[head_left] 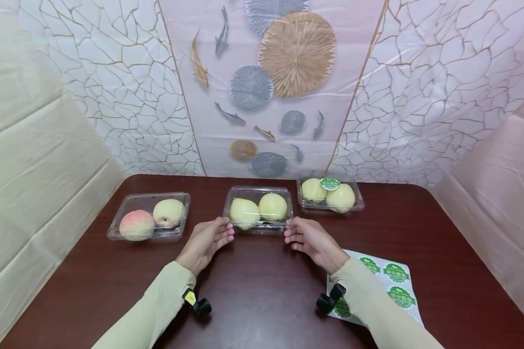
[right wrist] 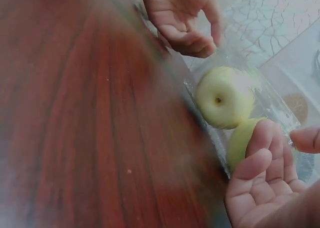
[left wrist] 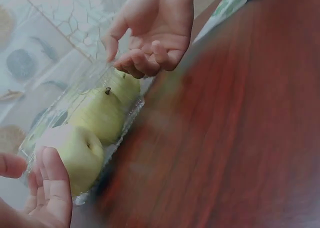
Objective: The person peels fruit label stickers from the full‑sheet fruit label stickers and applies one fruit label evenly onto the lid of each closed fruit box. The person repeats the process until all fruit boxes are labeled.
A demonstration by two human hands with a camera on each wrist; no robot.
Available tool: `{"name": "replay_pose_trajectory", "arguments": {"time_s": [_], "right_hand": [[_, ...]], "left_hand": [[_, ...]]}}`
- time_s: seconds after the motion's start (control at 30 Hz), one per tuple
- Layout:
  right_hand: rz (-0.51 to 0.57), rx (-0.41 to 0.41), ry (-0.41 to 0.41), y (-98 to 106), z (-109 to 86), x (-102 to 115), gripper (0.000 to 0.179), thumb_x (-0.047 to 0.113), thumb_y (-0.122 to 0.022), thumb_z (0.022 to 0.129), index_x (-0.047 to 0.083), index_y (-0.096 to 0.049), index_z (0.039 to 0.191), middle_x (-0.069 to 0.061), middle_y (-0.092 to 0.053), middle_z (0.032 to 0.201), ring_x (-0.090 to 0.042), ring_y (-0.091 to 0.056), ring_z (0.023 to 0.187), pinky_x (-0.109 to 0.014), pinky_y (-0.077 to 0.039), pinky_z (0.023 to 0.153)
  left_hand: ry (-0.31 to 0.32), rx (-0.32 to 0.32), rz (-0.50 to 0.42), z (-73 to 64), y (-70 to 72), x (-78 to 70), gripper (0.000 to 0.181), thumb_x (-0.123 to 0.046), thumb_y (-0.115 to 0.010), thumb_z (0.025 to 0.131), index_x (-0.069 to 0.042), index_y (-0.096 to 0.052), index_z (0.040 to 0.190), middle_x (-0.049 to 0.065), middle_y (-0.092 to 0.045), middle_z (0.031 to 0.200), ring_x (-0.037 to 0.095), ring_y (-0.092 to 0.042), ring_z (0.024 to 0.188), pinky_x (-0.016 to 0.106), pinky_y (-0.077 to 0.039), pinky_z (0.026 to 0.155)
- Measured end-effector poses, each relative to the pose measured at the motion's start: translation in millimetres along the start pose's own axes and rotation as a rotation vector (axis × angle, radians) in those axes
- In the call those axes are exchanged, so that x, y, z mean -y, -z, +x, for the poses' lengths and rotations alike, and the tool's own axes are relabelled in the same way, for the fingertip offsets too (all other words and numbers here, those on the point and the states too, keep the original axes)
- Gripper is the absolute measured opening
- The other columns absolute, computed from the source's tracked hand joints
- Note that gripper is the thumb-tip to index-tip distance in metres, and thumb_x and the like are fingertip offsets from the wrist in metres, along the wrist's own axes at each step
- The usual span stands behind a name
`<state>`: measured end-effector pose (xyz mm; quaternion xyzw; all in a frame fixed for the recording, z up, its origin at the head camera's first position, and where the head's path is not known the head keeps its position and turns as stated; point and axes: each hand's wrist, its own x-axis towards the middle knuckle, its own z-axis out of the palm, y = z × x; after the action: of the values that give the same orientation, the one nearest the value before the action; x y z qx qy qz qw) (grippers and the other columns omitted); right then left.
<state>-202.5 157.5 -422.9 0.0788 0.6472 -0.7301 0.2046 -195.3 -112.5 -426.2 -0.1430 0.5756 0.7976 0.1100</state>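
Note:
A clear plastic clamshell box (head_left: 258, 230) with two yellow-green pears (head_left: 273, 207) sits on the table in front of me. My left hand (head_left: 206, 241) holds its left front corner, thumb on the upper edge and fingers along the front. At the right front corner, my right hand (head_left: 311, 240) grips in the same way, thumb above and loosely bent fingers below. Both wrist views show the lid over the pears, fingertips right at the box's ends. In the right wrist view, my right fingers (right wrist: 272, 158) hide part of one pear.
To the left stands another clear box (head_left: 150, 198) with a reddish fruit and a paler one. A third box (head_left: 353, 206), at the back right, holds two pears and bears a green round sticker (head_left: 329, 183). Under my right forearm lies a sheet of green stickers (head_left: 412, 295).

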Motion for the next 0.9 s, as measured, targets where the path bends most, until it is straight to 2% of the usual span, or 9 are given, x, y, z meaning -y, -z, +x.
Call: {"name": "replay_pose_trajectory", "arguments": {"time_s": [0.2, 0.33, 0.47, 0.6, 0.73, 0.9], "right_hand": [[-0.035, 0.018, -0.003, 5.0, -20.3, -4.0, 0.012, 0.014, -0.053, 0.091, 0.006, -0.061, 0.096, 0.002, -0.061, 0.073, -0.012, -0.059, 0.067, -0.023, -0.044, 0.060], [-0.070, -0.002, 0.008, 4.5, -35.5, -10.1, 0.014, 0.014, -0.053, 0.092, 0.004, -0.062, 0.099, 0.000, -0.061, 0.074, -0.012, -0.058, 0.067, -0.023, -0.043, 0.059], [-0.225, -0.063, 0.096, 1.3, -54.8, -13.6, 0.020, 0.016, -0.055, 0.096, -0.001, -0.064, 0.104, -0.002, -0.064, 0.077, -0.014, -0.060, 0.069, -0.026, -0.044, 0.057], [-0.386, -0.137, 0.179, -1.5, -75.8, -17.5, 0.022, 0.020, -0.061, 0.098, 0.000, -0.068, 0.104, -0.004, -0.067, 0.078, -0.017, -0.060, 0.069, -0.029, -0.045, 0.053], [-0.455, -0.141, 0.213, -1.6, -92.1, -20.8, 0.025, 0.025, -0.064, 0.098, 0.002, -0.068, 0.103, -0.005, -0.068, 0.080, -0.020, -0.060, 0.069, -0.030, -0.047, 0.051], [-0.471, -0.165, 0.215, -0.5, -106.5, -22.8, 0.025, 0.026, -0.065, 0.097, 0.003, -0.069, 0.103, -0.004, -0.068, 0.080, -0.017, -0.060, 0.069, -0.029, -0.047, 0.052]], "left_hand": [[0.029, 0.050, 0.029, -19.9, 4.2, 8.7, 0.031, -0.014, -0.060, 0.098, 0.007, -0.056, 0.120, 0.010, -0.066, 0.099, 0.013, -0.065, 0.082, 0.025, -0.056, 0.076], [0.036, 0.059, 0.050, -33.7, 6.0, 16.9, 0.026, -0.012, -0.057, 0.099, 0.007, -0.057, 0.117, 0.009, -0.065, 0.095, 0.012, -0.064, 0.079, 0.024, -0.055, 0.073], [0.023, 0.070, 0.072, -45.5, 5.7, 21.3, 0.023, -0.011, -0.055, 0.099, 0.006, -0.058, 0.112, 0.006, -0.064, 0.092, 0.011, -0.061, 0.077, 0.023, -0.054, 0.070], [0.046, 0.102, 0.085, -57.0, 7.0, 25.4, 0.021, -0.012, -0.056, 0.098, 0.005, -0.058, 0.110, 0.005, -0.064, 0.091, 0.010, -0.061, 0.076, 0.022, -0.054, 0.070], [0.064, 0.137, 0.083, -69.0, 8.9, 28.5, 0.022, -0.013, -0.057, 0.099, 0.005, -0.056, 0.112, 0.004, -0.064, 0.092, 0.010, -0.061, 0.078, 0.023, -0.055, 0.072], [0.058, 0.185, 0.055, -81.1, 9.5, 31.4, 0.023, -0.014, -0.057, 0.099, 0.004, -0.056, 0.112, 0.004, -0.064, 0.093, 0.010, -0.062, 0.081, 0.025, -0.055, 0.075]]}}
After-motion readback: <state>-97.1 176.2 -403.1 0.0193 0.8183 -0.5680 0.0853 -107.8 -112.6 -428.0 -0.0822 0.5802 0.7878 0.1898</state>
